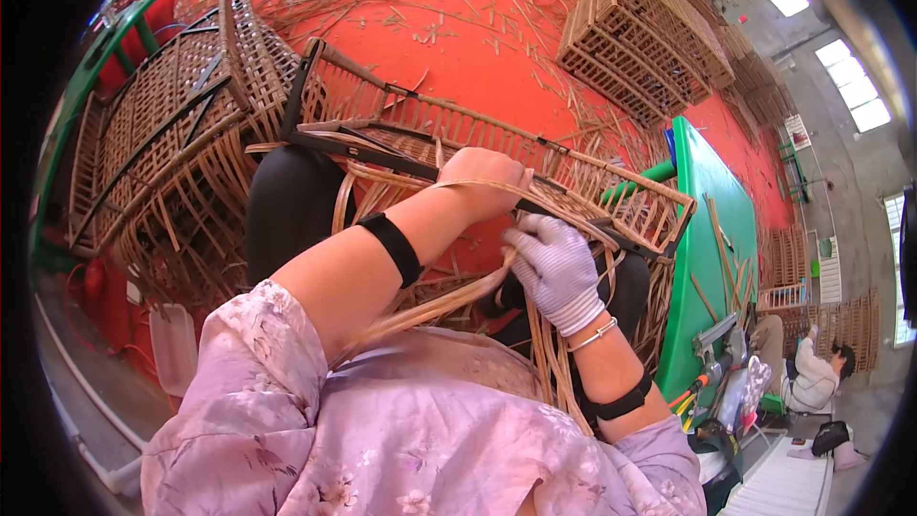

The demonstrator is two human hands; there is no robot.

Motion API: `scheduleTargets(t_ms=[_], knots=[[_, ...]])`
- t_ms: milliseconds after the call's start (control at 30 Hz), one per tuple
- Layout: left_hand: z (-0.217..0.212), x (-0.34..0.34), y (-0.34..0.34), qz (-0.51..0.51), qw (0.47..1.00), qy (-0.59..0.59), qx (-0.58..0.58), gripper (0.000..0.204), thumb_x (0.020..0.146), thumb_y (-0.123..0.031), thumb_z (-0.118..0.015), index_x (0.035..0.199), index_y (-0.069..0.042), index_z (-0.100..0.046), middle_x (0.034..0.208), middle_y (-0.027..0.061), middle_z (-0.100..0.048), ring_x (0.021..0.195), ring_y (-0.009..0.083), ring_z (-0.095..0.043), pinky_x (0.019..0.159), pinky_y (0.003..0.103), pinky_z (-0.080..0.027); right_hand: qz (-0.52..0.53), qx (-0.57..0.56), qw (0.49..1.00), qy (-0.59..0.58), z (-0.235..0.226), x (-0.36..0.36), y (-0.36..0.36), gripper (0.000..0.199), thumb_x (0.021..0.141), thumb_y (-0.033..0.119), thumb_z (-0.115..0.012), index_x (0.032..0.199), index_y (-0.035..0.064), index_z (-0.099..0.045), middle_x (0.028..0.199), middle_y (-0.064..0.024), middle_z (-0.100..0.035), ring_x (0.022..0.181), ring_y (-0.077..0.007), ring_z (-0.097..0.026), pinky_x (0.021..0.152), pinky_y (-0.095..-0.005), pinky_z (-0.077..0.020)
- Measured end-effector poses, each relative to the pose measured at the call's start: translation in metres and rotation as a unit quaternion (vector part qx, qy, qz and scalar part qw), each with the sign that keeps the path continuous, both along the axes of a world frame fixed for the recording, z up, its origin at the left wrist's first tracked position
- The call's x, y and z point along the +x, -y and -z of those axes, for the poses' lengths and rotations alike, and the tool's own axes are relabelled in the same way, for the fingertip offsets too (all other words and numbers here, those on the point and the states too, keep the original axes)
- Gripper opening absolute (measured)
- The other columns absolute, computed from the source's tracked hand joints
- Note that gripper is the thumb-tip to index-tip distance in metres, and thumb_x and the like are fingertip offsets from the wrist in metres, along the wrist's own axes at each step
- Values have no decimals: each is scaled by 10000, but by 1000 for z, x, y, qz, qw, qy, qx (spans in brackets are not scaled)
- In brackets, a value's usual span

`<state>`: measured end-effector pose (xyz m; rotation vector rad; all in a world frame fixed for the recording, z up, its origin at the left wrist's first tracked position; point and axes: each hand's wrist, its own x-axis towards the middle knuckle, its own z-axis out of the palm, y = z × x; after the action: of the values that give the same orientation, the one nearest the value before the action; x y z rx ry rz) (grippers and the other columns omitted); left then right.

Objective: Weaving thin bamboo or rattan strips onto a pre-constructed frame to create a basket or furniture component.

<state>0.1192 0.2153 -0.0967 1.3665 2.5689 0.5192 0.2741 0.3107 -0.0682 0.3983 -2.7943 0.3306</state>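
A half-woven wicker basket [420,110] with a dark metal frame [368,151] lies tilted across my lap. My left hand [485,178], bare, is closed over the near rim, covering part of the dark bar; its fingertips are hidden. A thin strand crosses that wrist. Just below and to the right, my right hand [556,272] wears a pale striped glove and pinches light-brown rattan strands [449,298]. These run down to the left beneath my left forearm. More loose strands hang below the gloved hand, toward my lap.
A large woven basket [181,124] stands at the left. Stacked wicker crates [645,38] rise at the far right. Cane scraps litter the red floor [458,48]. A green table [712,220] with tools stands close on my right; a person [812,373] sits beyond it.
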Motion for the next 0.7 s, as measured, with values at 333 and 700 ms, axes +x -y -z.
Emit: scheduleTargets(t_ms=[333, 700], knots=[[-6, 6, -8, -33, 999, 19, -34, 461, 997, -362, -336, 896, -90, -694, 908, 140, -704, 854, 322, -678, 793, 455, -518, 113, -875, 471, 22, 31, -34, -20, 329, 996, 276, -486, 713, 115, -437, 533, -4, -392, 496, -154, -420, 590, -308, -408], [1, 3, -2, 12, 992, -124, -28, 379, 944, -274, -436, 745, -45, -662, 717, 135, -673, 665, 311, -674, 600, 420, -536, 245, -771, 586, 38, -27, 31, 52, 364, 959, 198, -555, 618, 134, -444, 506, 47, -343, 417, -63, -291, 410, -239, -229]])
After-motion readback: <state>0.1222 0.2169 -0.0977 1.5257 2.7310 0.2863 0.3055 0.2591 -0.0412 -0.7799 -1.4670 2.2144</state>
